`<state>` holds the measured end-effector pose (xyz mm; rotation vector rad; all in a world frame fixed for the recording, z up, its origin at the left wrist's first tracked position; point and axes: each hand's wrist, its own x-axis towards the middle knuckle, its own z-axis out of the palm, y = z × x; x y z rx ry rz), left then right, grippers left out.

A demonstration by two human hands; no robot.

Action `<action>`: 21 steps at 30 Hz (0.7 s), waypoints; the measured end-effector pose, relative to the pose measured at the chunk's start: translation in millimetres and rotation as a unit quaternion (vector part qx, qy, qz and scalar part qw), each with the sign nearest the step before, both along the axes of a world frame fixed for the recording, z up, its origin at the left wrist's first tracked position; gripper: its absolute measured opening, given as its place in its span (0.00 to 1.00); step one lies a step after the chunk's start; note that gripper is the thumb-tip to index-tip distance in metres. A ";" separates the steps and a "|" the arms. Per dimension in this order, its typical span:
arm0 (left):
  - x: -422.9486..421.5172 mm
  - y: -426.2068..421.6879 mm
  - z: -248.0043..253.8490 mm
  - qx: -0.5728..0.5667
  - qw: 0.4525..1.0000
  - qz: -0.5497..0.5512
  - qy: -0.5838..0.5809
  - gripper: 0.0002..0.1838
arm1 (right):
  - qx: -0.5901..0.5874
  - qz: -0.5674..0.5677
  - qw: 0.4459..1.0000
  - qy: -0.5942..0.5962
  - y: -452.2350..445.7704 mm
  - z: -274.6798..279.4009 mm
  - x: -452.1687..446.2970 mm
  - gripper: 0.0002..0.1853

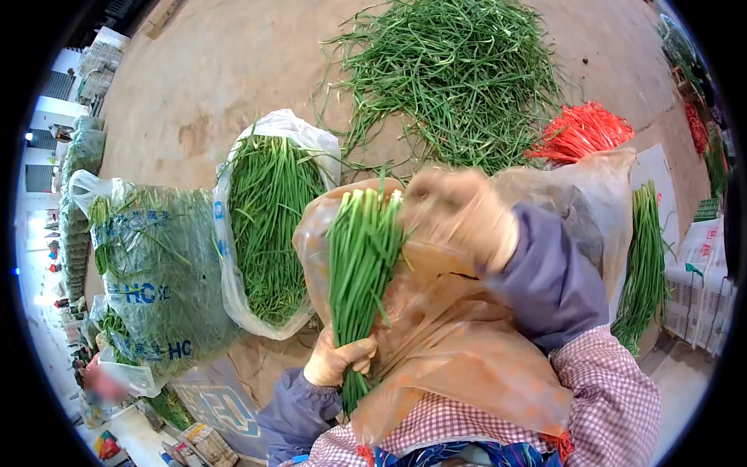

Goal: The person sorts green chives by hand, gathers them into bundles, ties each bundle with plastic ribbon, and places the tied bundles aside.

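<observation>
A bunch of long green stalks point(359, 265) stands upright over my lap, its pale cut ends at the top. My left hand point(340, 359), in a tan glove, is wrapped round the lower part of this bunch. Just right of the pale ends is my right hand point(459, 214), also gloved and smeared by motion, so its fingers cannot be made out. An orange-brown plastic sheet point(467, 335) covers my lap beneath the bunch.
A big loose heap of green stalks point(459, 78) lies ahead on the floor, with red strips point(583, 132) at its right. On the left are an open bag of stalks point(276, 226) and a full clear bag point(163, 272). Another bunch point(644, 268) lies at the right.
</observation>
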<state>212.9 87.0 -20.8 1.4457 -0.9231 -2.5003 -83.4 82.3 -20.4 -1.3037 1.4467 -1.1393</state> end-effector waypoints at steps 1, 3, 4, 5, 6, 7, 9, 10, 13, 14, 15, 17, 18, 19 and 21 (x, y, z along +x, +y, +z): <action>-6.1 2.6 1.2 -0.019 0.999 0.000 -0.027 0.18 | 0.036 0.024 0.990 0.136 -0.1 9.3 17.4 0.19; -9.6 4.2 0.8 -0.002 1.000 0.007 -0.012 0.17 | 0.044 0.015 0.955 0.291 -2.7 5.7 43.1 0.17; -6.4 3.6 0.0 0.018 1.000 0.016 -0.007 0.16 | -0.022 -0.020 0.959 0.282 -6.6 -10.6 40.7 0.16; -2.8 2.3 -0.8 0.037 0.999 0.026 -0.001 0.16 | -0.090 -0.055 0.957 0.271 -15.1 -28.3 34.4 0.14; 2.5 0.3 -2.0 0.034 0.998 0.028 0.034 0.15 | -0.084 -0.067 0.977 0.184 -16.4 -48.6 23.5 0.11; 13.0 -0.1 -10.9 0.053 0.996 0.031 0.072 0.15 | -0.090 -0.125 0.981 0.121 -24.6 -59.6 4.0 0.09; 32.7 2.1 -32.2 0.090 0.984 0.040 0.148 0.15 | -0.124 -0.241 0.963 -0.012 -40.6 -81.8 -34.8 0.06; 30.9 2.7 -30.9 0.086 0.981 0.054 0.168 0.16 | -0.056 -0.297 0.953 0.000 -34.7 -74.3 -53.7 0.08; 34.3 0.4 -42.1 0.135 0.956 0.061 0.255 0.16 | 0.034 -0.197 0.972 -0.121 -23.5 -69.9 -65.2 0.11; 37.7 -1.0 -48.7 0.154 0.950 0.055 0.267 0.14 | 0.084 -0.133 0.968 -0.196 -25.9 -72.3 -56.4 0.15; 34.8 -2.1 -47.6 0.155 0.949 0.052 0.269 0.15 | 0.106 -0.075 0.965 -0.228 -25.8 -51.5 -38.4 0.21; 28.7 -6.0 -42.4 0.152 0.950 0.048 0.270 0.16 | 0.140 0.071 0.919 -0.361 -31.7 -59.4 -17.7 0.27; 29.3 -5.2 -42.8 0.160 0.951 0.055 0.259 0.21 | 0.178 0.097 0.905 -0.375 -34.9 -47.1 -3.6 0.30; 30.1 -5.7 -44.2 0.152 0.951 0.045 0.267 0.22 | 0.155 0.089 0.877 -0.447 -37.3 -49.8 12.9 0.26; 34.0 -5.4 -46.9 0.136 0.949 0.027 0.283 0.27 | 0.152 0.009 0.912 -0.382 -44.5 -42.1 18.0 0.17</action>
